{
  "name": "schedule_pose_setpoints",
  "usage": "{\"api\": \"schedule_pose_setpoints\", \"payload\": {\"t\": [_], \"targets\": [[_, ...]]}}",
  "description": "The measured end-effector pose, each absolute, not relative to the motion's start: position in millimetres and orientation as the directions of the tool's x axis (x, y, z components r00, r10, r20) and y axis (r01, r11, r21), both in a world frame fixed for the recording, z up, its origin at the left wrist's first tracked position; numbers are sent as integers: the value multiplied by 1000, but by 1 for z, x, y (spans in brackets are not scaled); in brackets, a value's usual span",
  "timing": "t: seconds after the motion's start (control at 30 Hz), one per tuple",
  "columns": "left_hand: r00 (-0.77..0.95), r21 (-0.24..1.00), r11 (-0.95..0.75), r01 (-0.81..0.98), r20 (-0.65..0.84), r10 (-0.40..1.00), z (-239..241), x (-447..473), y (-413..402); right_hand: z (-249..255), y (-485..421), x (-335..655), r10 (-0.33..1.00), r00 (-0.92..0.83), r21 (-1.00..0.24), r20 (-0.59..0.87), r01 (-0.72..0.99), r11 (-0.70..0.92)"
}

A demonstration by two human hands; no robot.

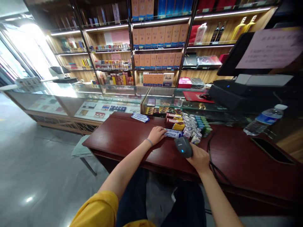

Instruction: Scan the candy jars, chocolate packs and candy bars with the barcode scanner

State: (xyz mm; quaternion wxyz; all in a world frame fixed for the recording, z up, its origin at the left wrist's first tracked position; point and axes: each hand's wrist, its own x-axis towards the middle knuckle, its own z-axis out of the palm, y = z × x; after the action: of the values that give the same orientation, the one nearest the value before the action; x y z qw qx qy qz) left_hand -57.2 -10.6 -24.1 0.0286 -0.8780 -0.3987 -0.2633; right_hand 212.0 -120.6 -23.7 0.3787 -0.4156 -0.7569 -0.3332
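Shop interior: lit shelves (156, 41) of boxed goods behind glass counters (94, 94), with a dark red desk (123, 135) in front. Left hand (156, 135) down on the desk, fingers curled over the near end of a flat blue-and-white pack (174, 133), holding it against the wood. Right hand (200, 158) closed around a black barcode scanner (183, 146) with its blue light glowing, head just beside the pack; cable (210, 148) running off past the wrist. Just beyond the pack, stacked boxes (174, 121) and a cluster of small capped jars (197, 126), touching or nearly so, cannot tell which. Matching pack (140, 117) further left, well apart. Water bottle (265, 121) and dark phone (272, 150) far right.
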Motion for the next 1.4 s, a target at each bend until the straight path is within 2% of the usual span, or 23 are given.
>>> {"api": "schedule_pose_setpoints", "payload": {"t": [0.13, 0.37, 0.77, 1.13, 1.4], "targets": [[535, 136, -660, 739, 477, 697, -27, -51, -9, -22, -122, 208, 402, -340, 156, 850, 892, 425], [486, 166, -606, 778, 451, 748, -27, -43, -4, -20, -124, 204, 401, -307, 128, 863, 901, 415], [458, 169, -600, 782, 498, 737, -28, -37, -6, -22, -126, 205, 451, -276, 73, 849, 906, 416], [436, 253, -616, 746, 514, 739, -26, -38, -9, -25, -125, 206, 456, -286, 81, 843, 904, 419], [221, 382, -524, 761, 606, 764, -23, -95, 19, -23, -125, 205, 460, -288, 105, 840, 918, 383]]}}
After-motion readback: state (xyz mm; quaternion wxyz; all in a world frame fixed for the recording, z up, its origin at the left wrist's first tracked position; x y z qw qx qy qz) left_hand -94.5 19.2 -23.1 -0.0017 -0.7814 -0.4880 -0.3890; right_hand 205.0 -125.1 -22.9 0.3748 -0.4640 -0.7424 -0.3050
